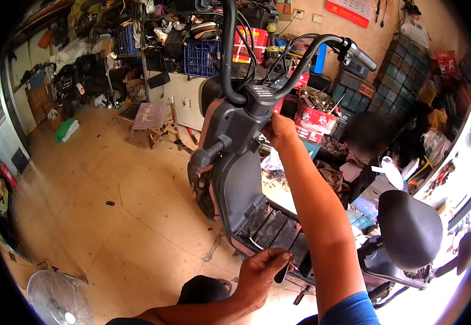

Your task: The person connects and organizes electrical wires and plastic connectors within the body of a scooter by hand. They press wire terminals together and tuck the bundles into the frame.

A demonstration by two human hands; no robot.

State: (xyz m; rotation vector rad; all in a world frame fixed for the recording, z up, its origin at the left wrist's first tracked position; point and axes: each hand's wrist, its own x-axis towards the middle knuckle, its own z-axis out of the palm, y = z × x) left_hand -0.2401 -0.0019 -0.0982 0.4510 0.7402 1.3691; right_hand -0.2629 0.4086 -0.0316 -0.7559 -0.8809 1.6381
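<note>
**Cluttered repair shop, hands on a scooter**

Workshop w/ tan tiled floor [138, 216], far wall stacked w/ blue crates [200, 57], boxes, cables and parts; a small wooden stool [149, 122] sits far left, a white fan [56, 298] lies near left, a red bin of parts [315, 114] is just right of the steering column.

Electric scooter [235, 179] stands mid-frame. Its long axis runs from front panel at centre-left to the black seat [409, 227] at near right, so the nose points left and slightly far. Handlebar [322, 46] sweeps up and to the right at the top; the footboard [273, 227], dark and ribbed, lies low between panel and seat.

Right hand [279, 130]: arm stretched out long from near right, blue sleeve at the shoulder, forearm crossing over the footboard. Hand is up at the column just below the display, fingers curled onto the panel edge; how tight the grip is, can't tell.

Left hand [262, 271]: forearm comes in from the near edge, bent, hand low at the near edge of the footboard. Fingers pressed together, pinching a small dark object [281, 273] at the board's rim; what it is, too small to tell
</note>
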